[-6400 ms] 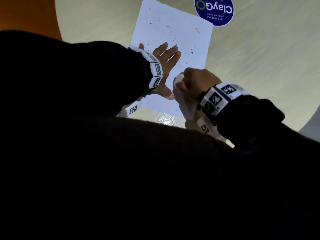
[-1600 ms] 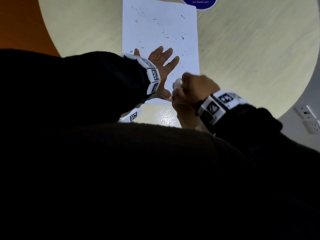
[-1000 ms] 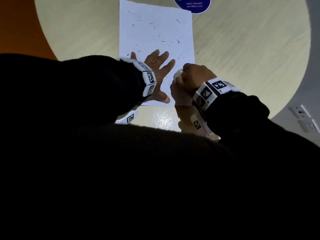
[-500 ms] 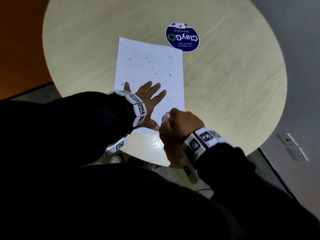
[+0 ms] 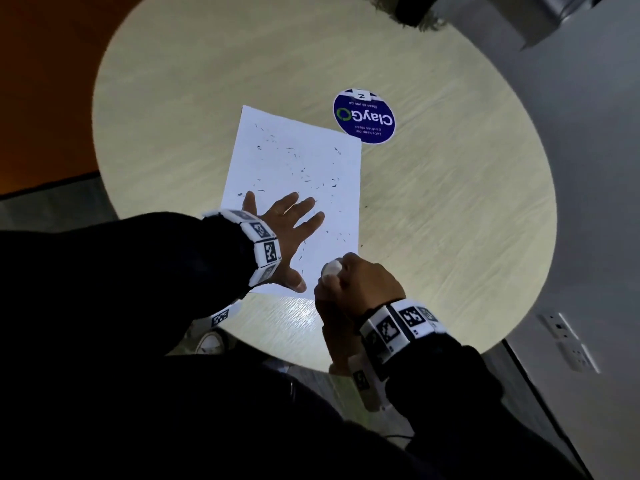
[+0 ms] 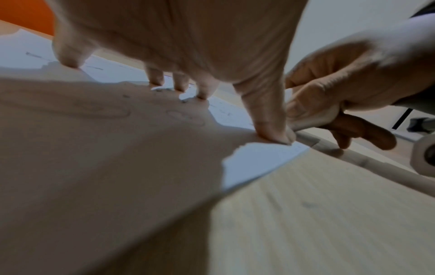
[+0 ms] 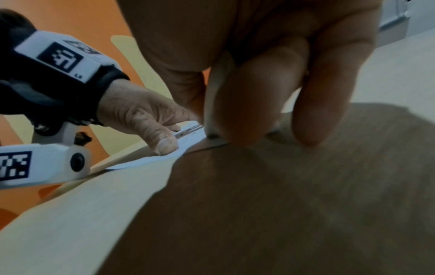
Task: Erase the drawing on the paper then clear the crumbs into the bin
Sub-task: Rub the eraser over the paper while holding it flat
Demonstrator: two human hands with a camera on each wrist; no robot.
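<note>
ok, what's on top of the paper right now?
On the paper: scattered dark crumbs, the left hand pressed flat, and the eraser, gripped by the right hand, at the near right corner. Whatever lies under the left palm is hidden.

Left hand [image 5: 287, 233] flat on crumb-dotted paper [image 5: 294, 161], right hand [image 5: 356, 285] holding white eraser [image 5: 331, 268], round table [image 5: 450, 209], blue sticker [image 5: 364, 116]
</note>
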